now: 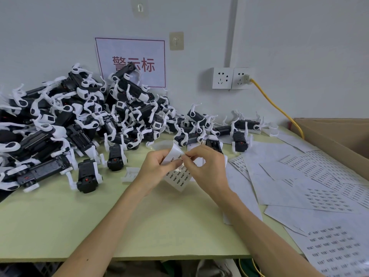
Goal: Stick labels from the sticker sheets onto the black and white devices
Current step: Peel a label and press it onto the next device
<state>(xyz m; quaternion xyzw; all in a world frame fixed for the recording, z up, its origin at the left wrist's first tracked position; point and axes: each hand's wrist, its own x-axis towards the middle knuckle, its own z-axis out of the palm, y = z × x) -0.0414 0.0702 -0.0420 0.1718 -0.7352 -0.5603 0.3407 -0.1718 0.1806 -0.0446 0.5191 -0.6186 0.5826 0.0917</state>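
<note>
My left hand (155, 166) and right hand (203, 166) meet, both pinching one curled sticker sheet (179, 181) above the bench (139, 226). Devices (79, 120) heap rear-left; loose sheets (299, 176) cover the right edge. Green bench surface shows between them, down to the near edge.

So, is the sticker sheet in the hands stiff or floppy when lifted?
Probably floppy: the sticker sheet curls over where the left hand and right hand pinch it. Likely light too: it looks paper-thin.
</note>
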